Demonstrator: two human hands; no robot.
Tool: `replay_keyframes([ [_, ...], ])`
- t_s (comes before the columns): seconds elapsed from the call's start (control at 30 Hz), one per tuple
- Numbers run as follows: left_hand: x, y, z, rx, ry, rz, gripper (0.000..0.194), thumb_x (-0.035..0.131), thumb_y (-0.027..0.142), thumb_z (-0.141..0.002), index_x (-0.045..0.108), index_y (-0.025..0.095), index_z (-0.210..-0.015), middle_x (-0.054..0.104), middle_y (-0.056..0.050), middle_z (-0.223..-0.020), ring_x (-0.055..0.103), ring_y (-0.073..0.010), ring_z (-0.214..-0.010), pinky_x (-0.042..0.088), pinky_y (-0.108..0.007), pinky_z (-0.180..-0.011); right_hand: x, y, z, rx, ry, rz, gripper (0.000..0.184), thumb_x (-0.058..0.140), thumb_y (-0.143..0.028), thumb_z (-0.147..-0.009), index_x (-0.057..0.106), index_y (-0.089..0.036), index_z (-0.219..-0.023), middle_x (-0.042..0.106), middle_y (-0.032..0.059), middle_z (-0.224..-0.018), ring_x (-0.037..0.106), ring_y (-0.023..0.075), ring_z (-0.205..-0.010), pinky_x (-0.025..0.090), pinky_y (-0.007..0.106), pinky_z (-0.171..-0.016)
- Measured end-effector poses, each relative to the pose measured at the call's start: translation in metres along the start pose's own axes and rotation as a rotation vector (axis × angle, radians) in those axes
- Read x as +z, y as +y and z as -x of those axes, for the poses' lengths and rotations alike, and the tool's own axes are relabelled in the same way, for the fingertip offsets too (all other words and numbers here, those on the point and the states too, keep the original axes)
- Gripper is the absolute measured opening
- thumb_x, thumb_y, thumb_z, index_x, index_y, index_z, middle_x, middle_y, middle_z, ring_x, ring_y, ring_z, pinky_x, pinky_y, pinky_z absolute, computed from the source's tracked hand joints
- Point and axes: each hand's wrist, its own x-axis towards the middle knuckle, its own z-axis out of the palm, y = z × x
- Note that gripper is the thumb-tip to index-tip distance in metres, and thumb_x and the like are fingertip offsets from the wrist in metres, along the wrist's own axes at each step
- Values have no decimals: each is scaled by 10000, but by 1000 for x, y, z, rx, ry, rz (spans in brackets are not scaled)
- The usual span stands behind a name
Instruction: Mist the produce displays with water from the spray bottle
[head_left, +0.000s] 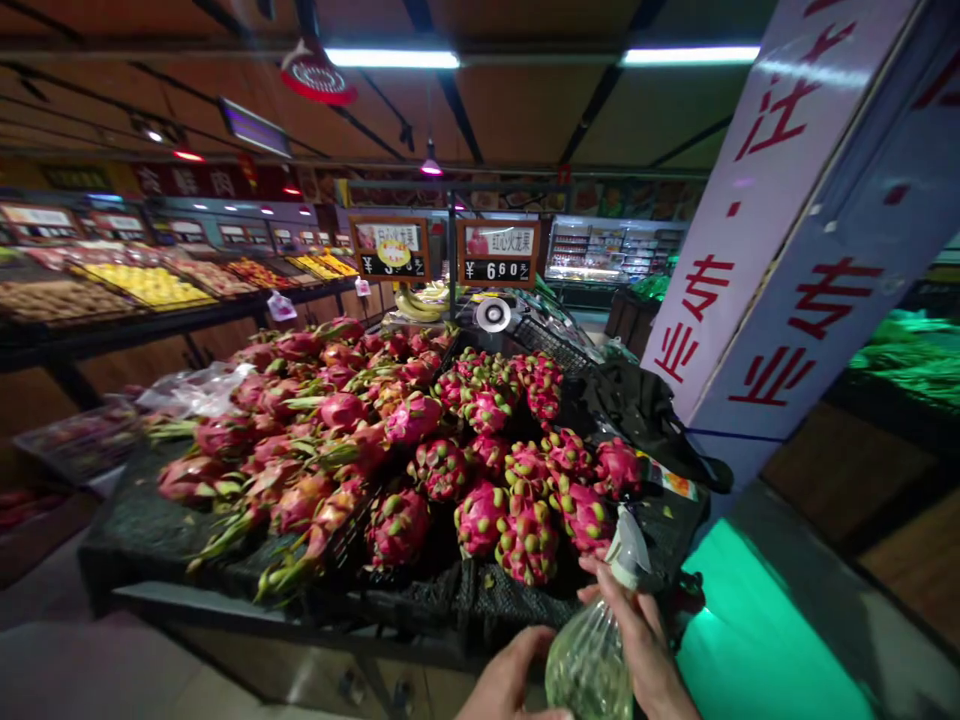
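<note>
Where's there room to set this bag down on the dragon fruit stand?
For the bag, black netting shows front-left, between the dragon fruit and the stand's edge. A narrower strip runs in front of the fruit, above your left hand. The middle is crowded, piled with fruit.

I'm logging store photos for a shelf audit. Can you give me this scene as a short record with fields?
Setting: supermarket produce section
Main display: dragon fruit heaped on a dark mesh-covered stand
Price sign: wooden-framed board behind the fruit, showing a yen price
Right hand: grips a translucent spray bottle below its white head
Left hand: beside the spray bottle; contact unclear
Also in view: bananas behind the display; pillar with red characters to the right
</note>
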Motion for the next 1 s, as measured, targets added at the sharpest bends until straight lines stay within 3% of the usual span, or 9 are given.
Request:
replay_keyframes([
  [0.1, -1, 8, -1, 62, 36, -81, 938, 810, 735, -631, 582, 181, -1353, 665, -148, -1319, 615, -356, -1204, 474, -423, -1070, 2, -6, -2, -13, -38, -10, 629, 775, -713, -698, 782, -205, -1069, 765, 66, -953, 706, 287, -868, 565, 396, -782],
  [0.23, -1, -4, 0, 93, 112, -5, 1092, 955, 509, -570, 424, 215, -1478, 502, -183, -1525, 479, -391, -1417, 356, -469, -1212, 29, -17, -2, -62, -172, -111, 607, 809, -645, -715, 734, -219, -1141, 754, 74, -1121, 705, 237, -782, 587, 389, -760],
  [0.3, -2, -14, 3, 119, 158, 114, 1187, 968, 449, -577, 293, 246, -1532, 388, -200, -1608, 395, -394, -1493, 294, -506, -1255, 47, -23, -3, -95, -293, -106, 587, 783, -650, -749, 718, -215, -1137, 766, 77, -1066, 706, 240, -774, 584, 396, -760],
  [0.37, -5, -22, 7, 154, 206, 257, 1268, 963, 526, -551, 217, 263, -1542, 326, -222, -1630, 368, -416, -1508, 281, -552, -1256, 65, -31, -5, -139, -450, -46, 560, 734, -683, -784, 724, -198, -1064, 762, 83, -985, 708, 250, -773, 576, 401, -758],
  [0.5, -12, -20, 19, 154, 361, 402, 1317, 924, 673, -499, 205, 258, -1521, 342, -241, -1604, 368, -463, -1496, 295, -590, -1239, 99, -45, -7, -178, -712, -7, 519, 694, -693, -819, 688, -208, -1005, 735, 71, -955, 715, 251, -785, 568, 399, -761],
  [0.7, -20, 3, 32, 116, 504, 371, 1222, 905, 627, -582, 174, 263, -1492, 417, -230, -1581, 435, -406, -1472, 346, -534, -1224, 125, -56, -18, -170, -1062, -12, 611, 703, -679, -828, 609, -245, -1247, 681, 122, -1269, 716, 272, -964, 553, 461, -885],
  [0.8, -24, 19, 30, 111, 486, 374, 1218, 913, 626, -569, 205, 272, -1494, 404, -195, -1601, 413, -379, -1491, 337, -505, -1234, 117, -60, -26, -113, -1101, -44, 664, 742, -692, -779, 626, -240, -1251, 703, 122, -1234, 707, 284, -968, 552, 470, -888],
  [0.9, -28, 40, 18, 139, 380, 346, 1173, 928, 583, -586, 265, 264, -1500, 416, -177, -1611, 408, -353, -1503, 310, -494, -1255, 98, -61, -33, -30, -1100, -112, 665, 728, -679, -786, 654, -234, -1274, 768, 99, -1058, 715, 282, -891, 568, 452, -827],
  [1.0, -28, 59, -3, 205, 226, 297, 1146, 956, 460, -601, 306, 234, -1517, 404, -179, -1634, 389, -340, -1523, 269, -501, -1282, 77, -53, -44, -12, -851, -252, 631, 739, -604, -803, 646, -251, -1318, 783, 105, -1095, 731, 290, -879, 582, 436, -786],
])
